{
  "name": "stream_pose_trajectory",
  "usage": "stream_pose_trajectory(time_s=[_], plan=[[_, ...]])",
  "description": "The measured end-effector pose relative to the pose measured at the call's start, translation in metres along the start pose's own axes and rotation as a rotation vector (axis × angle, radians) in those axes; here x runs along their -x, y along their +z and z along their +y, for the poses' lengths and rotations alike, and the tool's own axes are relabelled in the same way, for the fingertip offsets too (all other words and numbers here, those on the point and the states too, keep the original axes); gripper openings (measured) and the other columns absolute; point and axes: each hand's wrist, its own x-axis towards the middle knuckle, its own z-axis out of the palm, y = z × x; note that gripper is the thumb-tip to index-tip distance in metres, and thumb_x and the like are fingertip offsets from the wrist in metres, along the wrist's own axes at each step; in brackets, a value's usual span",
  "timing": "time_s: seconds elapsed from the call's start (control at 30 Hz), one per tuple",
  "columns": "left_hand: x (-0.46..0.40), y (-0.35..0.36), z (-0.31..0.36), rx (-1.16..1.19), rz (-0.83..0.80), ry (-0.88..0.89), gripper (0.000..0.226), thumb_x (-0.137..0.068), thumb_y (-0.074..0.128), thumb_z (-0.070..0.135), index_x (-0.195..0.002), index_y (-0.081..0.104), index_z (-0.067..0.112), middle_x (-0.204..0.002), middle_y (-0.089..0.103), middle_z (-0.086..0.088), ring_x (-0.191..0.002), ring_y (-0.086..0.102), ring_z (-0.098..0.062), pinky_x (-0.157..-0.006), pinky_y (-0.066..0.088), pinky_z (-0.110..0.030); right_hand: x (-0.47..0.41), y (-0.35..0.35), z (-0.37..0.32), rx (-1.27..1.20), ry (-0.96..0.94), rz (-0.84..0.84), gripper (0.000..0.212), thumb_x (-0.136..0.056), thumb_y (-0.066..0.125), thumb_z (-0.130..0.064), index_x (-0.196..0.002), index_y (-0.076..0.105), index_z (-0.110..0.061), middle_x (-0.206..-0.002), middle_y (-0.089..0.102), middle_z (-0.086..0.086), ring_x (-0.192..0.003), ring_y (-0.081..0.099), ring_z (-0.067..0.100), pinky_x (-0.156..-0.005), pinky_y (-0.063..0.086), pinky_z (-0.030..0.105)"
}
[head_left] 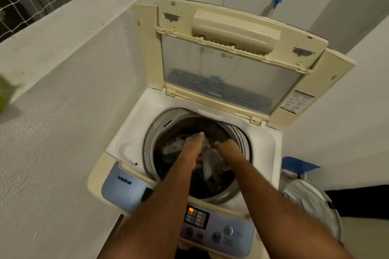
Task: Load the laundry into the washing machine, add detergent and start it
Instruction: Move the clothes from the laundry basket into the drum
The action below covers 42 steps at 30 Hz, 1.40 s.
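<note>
Left hand (194, 149): inside the drum (151, 143), index finger extended straight toward the laundry (208, 160), remaining fingers partly hidden underneath; whether clamped on cloth cannot be told. Right hand (228, 149): also inside the drum, fingers curled down against a grey garment; grip likely but blurred, not confirmed.

Washer (126, 136) status: lid (231, 65) raised fully and resting back toward the wall. Drum partly filled with dark and grey laundry, lying below the rim. Panel (210, 227) along the front edge, one orange indicator lit; power apparently on.

Progress, as judged: loading stage in hand, near its end or midway; cannot be fixed, since the basket (311, 202) to the right of the washer shows only light material of unclear kind. No detergent container identifiable in view. Recess at the front left of the top deck appears dry and unfilled.

Remaining: finish loading and settle the laundry, add detergent, lower the lid, select a cycle, press start.
</note>
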Motion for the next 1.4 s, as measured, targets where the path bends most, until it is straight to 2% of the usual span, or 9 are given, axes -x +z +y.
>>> stream_pose_trajectory(time_s=[0.07, 0.2, 0.4, 0.53, 0.7, 0.83, 0.93, 1.13, 1.4], plan=[[0.009, 0.025, 0.005, -0.078, -0.029, 0.100, 0.060, -0.089, 0.053, 0.058, -0.130, 0.055, 0.014, -0.119, 0.064, -0.011, -0.102, 0.062, -0.026, -0.079, 0.053, -0.037, 0.014, -0.025, -0.005, -0.028, -0.078, 0.038, 0.029, -0.093, 0.058, -0.035, -0.086, 0.067, -0.009, -0.096, 0.070, 0.019, -0.092, 0.067, 0.035, -0.082, 0.058, 0.053], [0.041, 0.079, 0.008, -0.237, -0.139, 0.289, 0.034, -0.094, 0.051, 0.048, -0.088, 0.064, 0.017, -0.102, 0.069, -0.010, -0.093, 0.065, -0.022, -0.084, 0.053, -0.036, 0.037, -0.081, 0.012, -0.160, -0.177, 0.155, 0.039, -0.085, 0.060, -0.049, -0.080, 0.065, -0.010, -0.084, 0.071, 0.015, -0.079, 0.069, 0.028, -0.072, 0.060, 0.047], [0.074, 0.165, -0.007, -0.435, -0.323, 0.449, 0.042, -0.095, 0.048, 0.051, -0.118, 0.057, 0.018, -0.112, 0.066, -0.003, -0.097, 0.065, -0.018, -0.083, 0.053, -0.036, 0.052, -0.170, 0.085, -0.371, -0.157, 0.336, 0.026, -0.094, 0.060, -0.034, -0.093, 0.062, -0.009, -0.093, 0.069, 0.007, -0.087, 0.069, 0.020, -0.063, 0.058, 0.036], [0.091, 0.231, -0.028, -0.508, -0.438, 0.454, 0.040, -0.095, 0.051, 0.046, -0.114, 0.059, 0.012, -0.110, 0.067, -0.006, -0.091, 0.068, -0.021, -0.072, 0.052, -0.031, 0.061, -0.228, 0.162, -0.430, -0.064, 0.448, 0.023, -0.092, 0.062, -0.031, -0.083, 0.060, -0.010, -0.078, 0.063, 0.006, -0.076, 0.065, 0.020, -0.066, 0.058, 0.045], [0.098, 0.310, -0.073, -0.608, -0.497, 0.418, 0.035, -0.096, 0.051, 0.046, -0.106, 0.060, 0.014, -0.111, 0.068, -0.008, -0.094, 0.067, -0.022, -0.073, 0.052, -0.032, 0.066, -0.286, 0.266, -0.491, 0.071, 0.519, 0.023, -0.091, 0.064, -0.032, -0.077, 0.059, -0.015, -0.080, 0.064, 0.007, -0.080, 0.068, 0.023, -0.060, 0.055, 0.037], [0.095, 0.370, -0.115, -0.669, -0.455, 0.364, 0.027, -0.096, 0.051, 0.045, -0.101, 0.059, 0.020, -0.102, 0.066, -0.003, -0.095, 0.066, -0.024, -0.081, 0.054, -0.040, 0.052, -0.314, 0.354, -0.527, 0.178, 0.473, 0.026, -0.089, 0.064, -0.032, -0.086, 0.064, -0.007, -0.077, 0.064, 0.011, -0.074, 0.066, 0.025, -0.058, 0.053, 0.037], [0.082, 0.409, -0.147, -0.683, -0.435, 0.307, 0.026, -0.095, 0.052, 0.046, -0.096, 0.061, 0.021, -0.094, 0.063, -0.002, -0.085, 0.061, -0.016, -0.070, 0.052, -0.034, 0.032, -0.326, 0.405, -0.552, 0.253, 0.406, 0.025, -0.090, 0.062, -0.032, -0.087, 0.065, -0.008, -0.073, 0.062, 0.010, -0.070, 0.063, 0.024, -0.059, 0.054, 0.038], [0.028, 0.465, -0.206, -0.782, -0.316, 0.188, 0.033, -0.095, 0.052, 0.047, -0.106, 0.064, 0.019, -0.112, 0.066, -0.014, -0.104, 0.064, -0.027, -0.078, 0.054, -0.036, -0.022, -0.316, 0.492, -0.543, 0.378, 0.263, 0.021, -0.093, 0.062, -0.028, -0.081, 0.057, -0.011, -0.073, 0.059, 0.013, -0.071, 0.062, 0.031, -0.055, 0.050, 0.035], [-0.109, 0.505, -0.316, -0.883, -0.300, 0.022, 0.028, -0.096, 0.051, 0.039, -0.112, 0.060, 0.019, -0.107, 0.065, -0.010, -0.101, 0.063, -0.025, -0.089, 0.053, -0.048, -0.129, -0.234, 0.622, -0.417, 0.503, 0.072, 0.013, -0.088, 0.064, -0.027, -0.090, 0.062, -0.014, -0.087, 0.066, 0.011, -0.078, 0.062, 0.027, -0.077, 0.055, 0.042]])
